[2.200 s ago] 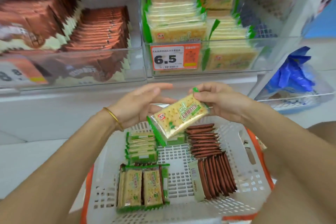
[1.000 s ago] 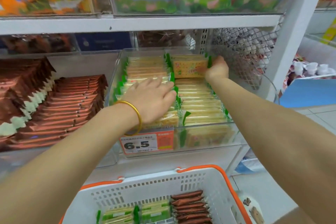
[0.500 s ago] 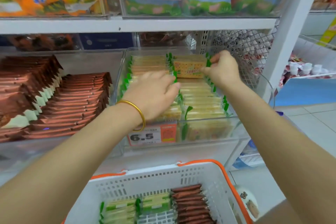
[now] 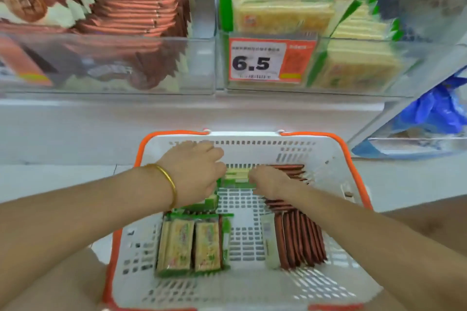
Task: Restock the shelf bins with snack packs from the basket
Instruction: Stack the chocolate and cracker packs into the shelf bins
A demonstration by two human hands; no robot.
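— Shop shelving fills the top of the head view: a clear bin (image 4: 417,58) of stocked cracker packs (image 4: 278,7) behind the 6.5 price tag (image 4: 262,60), with shelved brown packs (image 4: 141,7) to its left. And the hands?
— Both are in the basket (image 4: 353,159), at its far edge. The left hand (image 4: 194,171) curls over the green cracker packs (image 4: 237,175); the right hand (image 4: 270,181) meets their other end. Blur hides whether either one grips.
— Risk?
— Probably a loose lift that spills the stack, or snags the brown basket packs (image 4: 300,242) beside the right hand.
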